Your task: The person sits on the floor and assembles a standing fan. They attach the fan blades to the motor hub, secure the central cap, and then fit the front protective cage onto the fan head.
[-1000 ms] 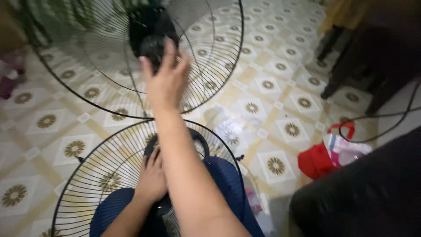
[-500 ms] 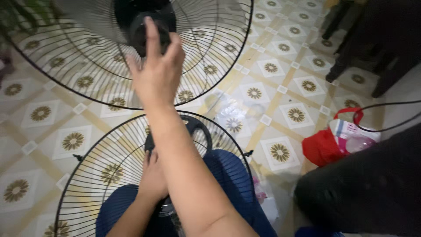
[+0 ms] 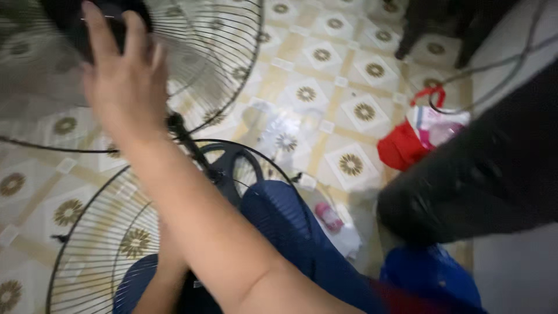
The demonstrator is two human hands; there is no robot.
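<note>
Item: right hand. I see it raised at upper left, fingers spread and flat, palm laid against the dark hub of the far fan guard. It is loose and unclenched, gripping nothing; whether the palm truly presses the hub or only covers it, I cannot tell through the blur.

Item: left hand. Hidden behind my right forearm at the bottom of the frame; only the left forearm shows, so I cannot tell whether that hand is slack or clasped.

Item: far fan guard. Round wire grille, upper left, lying over the tiled floor, its rim just beside the near guard.

Item: near guard. Second round wire grille, lower left, resting against my blue-clad knee, with a black ring at its centre.

Item: red bag. On the floor at right, a clear bag with pink contents touching it.

Item: pink bottle. Small, on the floor just beside my knee.

Item: blue bag. Lower right, near the bottle.

Item: dark bulk. Large black shape at right, too blurred to identify.
</note>
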